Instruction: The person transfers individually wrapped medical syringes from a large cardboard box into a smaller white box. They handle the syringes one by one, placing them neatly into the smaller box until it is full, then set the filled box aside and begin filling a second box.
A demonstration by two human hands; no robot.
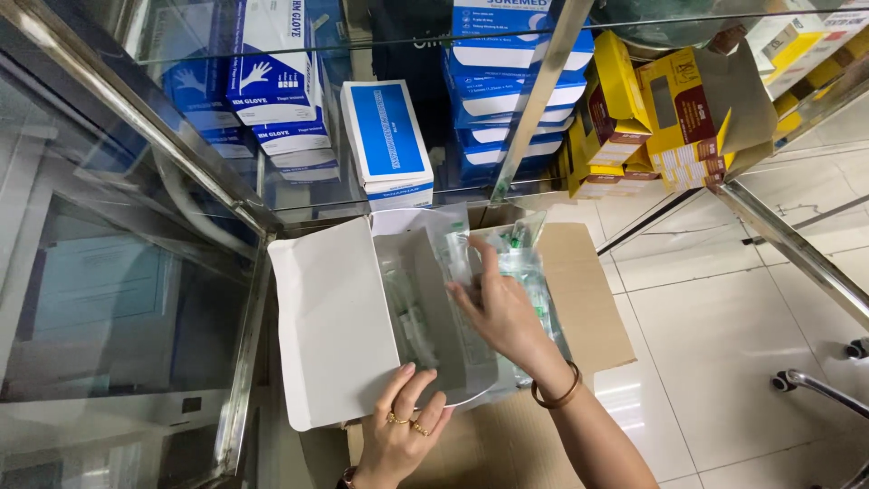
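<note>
White card is what I am steadying here: the box is lying open on a brown carton that is sitting on the tiled floor, in front of a glass cabinet stacked with blue and yellow packs. My left hand is pinching the near edge of the box, fingers curled close with the thumb underneath, so the lid flap is staying spread. My right hand is reaching into the box mouth, fingers half open and loosely fanned, resting on clear plastic packets with green-tipped parts inside; I cannot tell whether it is actually gripping one or only pressing on them. To do this well, I judge the left should be holding the box flat and firm while the right is working the packets in a neat bundle, not crumpling the film or catching it on the card edge.
</note>
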